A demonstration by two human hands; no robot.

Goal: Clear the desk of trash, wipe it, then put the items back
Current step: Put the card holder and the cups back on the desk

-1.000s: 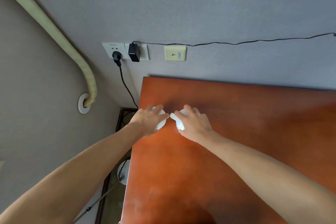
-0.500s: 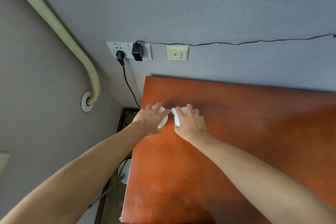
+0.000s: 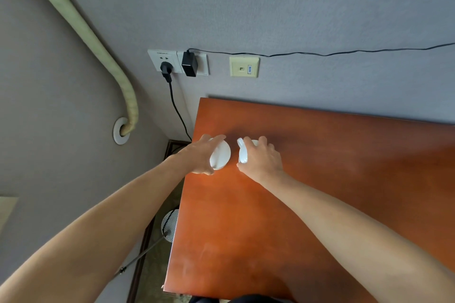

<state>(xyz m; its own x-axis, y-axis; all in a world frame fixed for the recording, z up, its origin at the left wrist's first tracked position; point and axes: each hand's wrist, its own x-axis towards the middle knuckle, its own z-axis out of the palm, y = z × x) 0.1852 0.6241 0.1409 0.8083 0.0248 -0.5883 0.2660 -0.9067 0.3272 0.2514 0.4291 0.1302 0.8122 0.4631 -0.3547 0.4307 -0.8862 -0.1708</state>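
White cups (image 3: pixel 220 158) mid-frame on desk (image 3: pixel 320 179); we note left hand (image 3: pixel 199 155) and right hand (image 3: pixel 264 162) each curled round one.

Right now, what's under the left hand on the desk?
A round white object, partly showing past the fingers of the left hand at the left edge of the desk. The hand grips it from above and covers the rest, so what it is stays unclear.
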